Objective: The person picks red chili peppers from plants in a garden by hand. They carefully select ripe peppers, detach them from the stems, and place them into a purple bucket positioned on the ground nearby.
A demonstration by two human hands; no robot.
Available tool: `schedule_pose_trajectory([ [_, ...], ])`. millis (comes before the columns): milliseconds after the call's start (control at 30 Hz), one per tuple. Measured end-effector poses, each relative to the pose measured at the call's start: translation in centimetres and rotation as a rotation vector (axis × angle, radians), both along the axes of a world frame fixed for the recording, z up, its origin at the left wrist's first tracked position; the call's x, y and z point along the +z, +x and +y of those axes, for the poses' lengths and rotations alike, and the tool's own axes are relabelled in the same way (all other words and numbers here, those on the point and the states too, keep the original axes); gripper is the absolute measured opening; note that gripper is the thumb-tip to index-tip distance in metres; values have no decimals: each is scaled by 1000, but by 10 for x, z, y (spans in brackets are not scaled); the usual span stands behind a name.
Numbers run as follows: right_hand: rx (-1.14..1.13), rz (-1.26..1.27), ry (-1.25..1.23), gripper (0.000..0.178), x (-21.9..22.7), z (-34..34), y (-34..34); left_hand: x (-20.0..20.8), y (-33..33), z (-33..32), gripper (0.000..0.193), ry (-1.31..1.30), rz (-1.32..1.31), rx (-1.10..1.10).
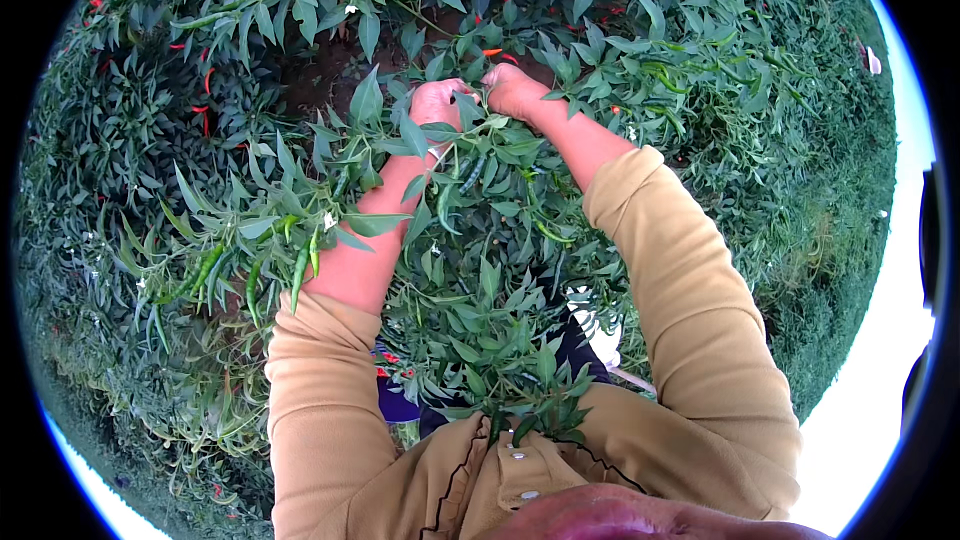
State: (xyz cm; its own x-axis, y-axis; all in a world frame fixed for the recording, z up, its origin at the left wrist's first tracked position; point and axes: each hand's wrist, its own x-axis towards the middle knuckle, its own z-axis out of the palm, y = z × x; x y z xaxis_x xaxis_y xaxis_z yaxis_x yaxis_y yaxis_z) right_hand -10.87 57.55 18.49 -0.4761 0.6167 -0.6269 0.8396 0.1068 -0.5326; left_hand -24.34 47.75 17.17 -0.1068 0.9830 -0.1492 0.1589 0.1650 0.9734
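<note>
Both my arms reach forward into chilli plants, and the hands nearly meet among the leaves. My left hand [437, 103] has its fingers curled inward; leaves and the hand itself cover what they grip, if anything. Close on its right, my right hand [508, 90] is closed with bent fingers, its contents hidden too. An orange chilli [491, 52] and a red chilli [510, 58] show just beyond the right hand's knuckles; I cannot tell whether it touches them. A leafy branch with green chillies [301, 268] lies across my left forearm.
Dense chilli plants surround me, with red chillies [209, 80] at the far left and green ones [668, 80] at right. Bare soil [335, 72] shows beyond my left hand. Below my left arm is a blue container [396, 402] with red chillies near it. Something white [600, 335] stands behind leaves.
</note>
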Motion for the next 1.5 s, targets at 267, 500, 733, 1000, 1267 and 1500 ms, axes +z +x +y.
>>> schedule_pose_trajectory([
  [267,-149,197,225,19,-28,-35,7,130,-23,64,20,-122,-752,429],
  [500,-164,81,539,16,10,-78,-7,153,0,152,23,-295,-435,114],
  [733,-211,253,476,13,26,-51,66,63,36,133,19,-251,-216,-8],
  [1000,107,-99,-191,13,144,86,80,38,124,60,23,-17,516,-626],
  [1267,-349,405,-226,24,-11,112,20,59,110,37,30,-64,575,-651],
  [1500,-442,810,-144,29,-64,62,18,43,67,43,19,15,-152,200],
])
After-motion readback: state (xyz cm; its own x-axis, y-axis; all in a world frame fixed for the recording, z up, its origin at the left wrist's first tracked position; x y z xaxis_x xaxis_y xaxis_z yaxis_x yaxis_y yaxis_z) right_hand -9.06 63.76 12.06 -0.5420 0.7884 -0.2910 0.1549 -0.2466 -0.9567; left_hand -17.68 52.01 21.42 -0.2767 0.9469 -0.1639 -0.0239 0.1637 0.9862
